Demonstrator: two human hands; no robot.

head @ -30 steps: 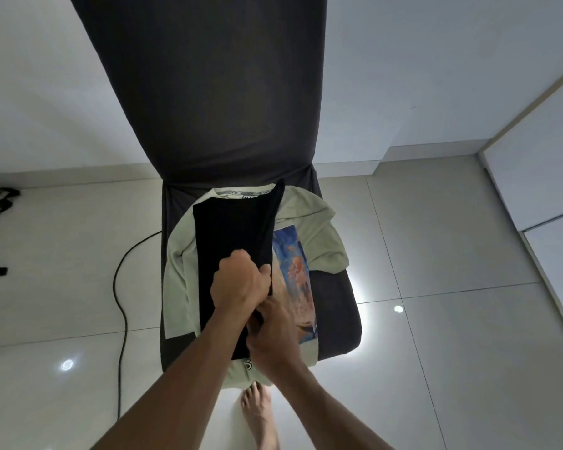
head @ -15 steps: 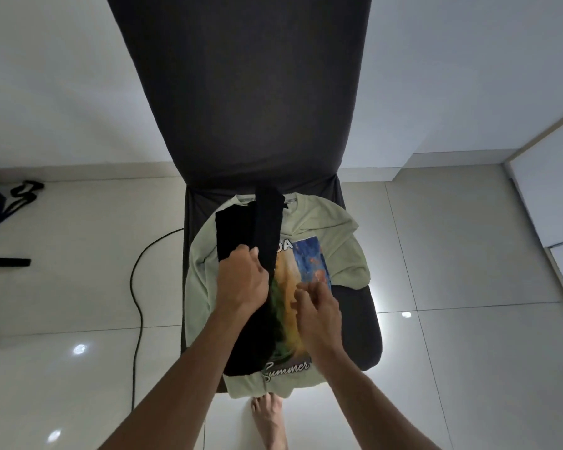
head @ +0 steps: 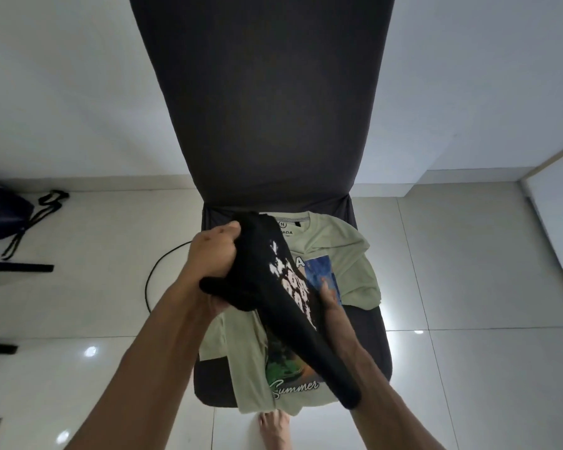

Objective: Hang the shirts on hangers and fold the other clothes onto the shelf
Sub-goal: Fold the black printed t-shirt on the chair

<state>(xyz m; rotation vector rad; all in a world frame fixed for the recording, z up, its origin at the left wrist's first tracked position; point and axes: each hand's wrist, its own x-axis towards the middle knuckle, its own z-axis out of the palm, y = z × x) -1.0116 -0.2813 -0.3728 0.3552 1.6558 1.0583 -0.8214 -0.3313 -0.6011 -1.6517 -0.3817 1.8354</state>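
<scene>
Black garment with a white blotchy print point(head: 283, 297), soft cloth, long and bunched, is lifted off the chair seat and held above the pale green printed T-shirt point(head: 335, 251) that lies flat on the seat. Dark fabric-covered chair point(head: 267, 108) carries both, tall backrest upright behind them, seat edge showing at the right. White glossy tiled floor point(head: 468, 287) all around, black cable point(head: 153, 280) curving just beside the chair's left side, dark bag with straps point(head: 4, 216) well apart at far left. No shelf or hanger in view.

Left hand point(head: 213, 254) is clenched around the upper bunch of the black garment, fingers curled into the cloth. Right hand point(head: 327, 298) is mostly hidden behind the hanging cloth; only fingertips show near the green shirt's print, so cannot tell if it grips the black cloth or presses the shirt.

Risks, judged: the grip is a wad, not an edge, so the fold could collapse and need redoing. The lower tail dangles past the seat front near the bare foot point(head: 275, 430); it could drag on the floor or get stepped on. Lifting may snag the green shirt, which overhangs the seat front, and pull it off. Cable is a trip hazard if stepping left.
</scene>
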